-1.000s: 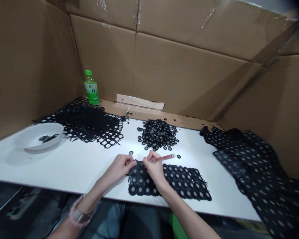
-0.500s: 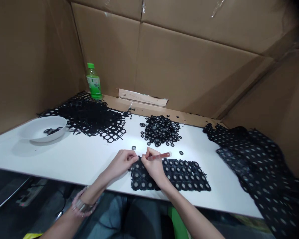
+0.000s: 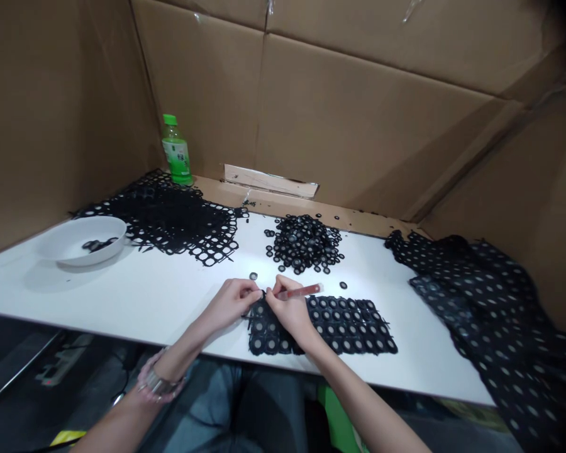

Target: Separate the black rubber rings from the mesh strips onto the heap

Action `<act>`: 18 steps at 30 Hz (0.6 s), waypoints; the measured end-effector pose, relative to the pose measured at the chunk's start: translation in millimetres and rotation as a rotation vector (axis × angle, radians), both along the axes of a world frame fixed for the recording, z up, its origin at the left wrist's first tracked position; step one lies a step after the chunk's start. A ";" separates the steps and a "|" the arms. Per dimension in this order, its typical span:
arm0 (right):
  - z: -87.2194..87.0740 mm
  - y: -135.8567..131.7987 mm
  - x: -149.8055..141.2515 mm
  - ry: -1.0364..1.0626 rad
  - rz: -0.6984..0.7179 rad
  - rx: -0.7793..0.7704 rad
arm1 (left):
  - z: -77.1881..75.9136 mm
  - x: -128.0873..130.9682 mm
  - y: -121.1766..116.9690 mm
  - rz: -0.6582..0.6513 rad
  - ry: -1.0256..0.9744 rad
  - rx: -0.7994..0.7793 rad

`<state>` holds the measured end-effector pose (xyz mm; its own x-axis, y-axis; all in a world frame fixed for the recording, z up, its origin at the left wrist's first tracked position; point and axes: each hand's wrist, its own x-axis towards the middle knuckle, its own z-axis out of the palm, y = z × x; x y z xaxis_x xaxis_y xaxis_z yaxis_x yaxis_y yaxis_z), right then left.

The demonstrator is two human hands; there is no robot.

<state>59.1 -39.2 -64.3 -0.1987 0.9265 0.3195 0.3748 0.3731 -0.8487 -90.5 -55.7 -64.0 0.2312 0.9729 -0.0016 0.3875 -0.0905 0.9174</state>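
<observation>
The black sheet (image 3: 353, 330) with rows of round discs lies flat on the white table (image 3: 170, 286), near its near edge. Its long axis runs from left to right. Both hands are at its far left corner, so most of its length extends to the right of the fingertips. The left hand (image 3: 227, 305) is the nearer one to this corner; its thumb and finger are pressed together, with a small black bit (image 3: 263, 294) at the tips. Whether this bit belongs to the sheet, one cannot tell. The right hand (image 3: 292, 316) lies over the far edge and pinches a slim reddish tool (image 3: 304, 290), whose visible end points to the right; its working tip is hidden by the fingers. The two hands' fingertips are very close to each other.

One loose disc (image 3: 253, 276) is just beyond the left hand, and another loose disc (image 3: 343, 285) is beyond the sheet, to the right of the tool. Farther away is the pile of discs (image 3: 306, 242). A larger dotted sheet (image 3: 495, 302) lies to the right.
</observation>
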 end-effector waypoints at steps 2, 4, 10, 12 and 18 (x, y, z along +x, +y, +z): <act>0.4 0.0 0.3 -0.003 0.012 0.015 | -0.2 -0.1 -0.6 0.003 -0.028 -0.010; 0.1 0.8 3.6 0.079 -0.001 -0.056 | 0.0 0.5 -1.3 -0.002 -0.033 -0.021; 0.2 -0.6 15.2 0.389 0.009 -0.320 | 1.4 3.3 -0.4 0.062 -0.007 0.000; 2.6 -3.1 13.6 0.343 0.023 -0.302 | 1.6 1.5 0.5 0.034 -0.051 -0.025; 8.2 -8.2 5.3 0.317 0.058 -0.341 | -0.4 -10.4 0.0 -0.042 -0.166 -0.142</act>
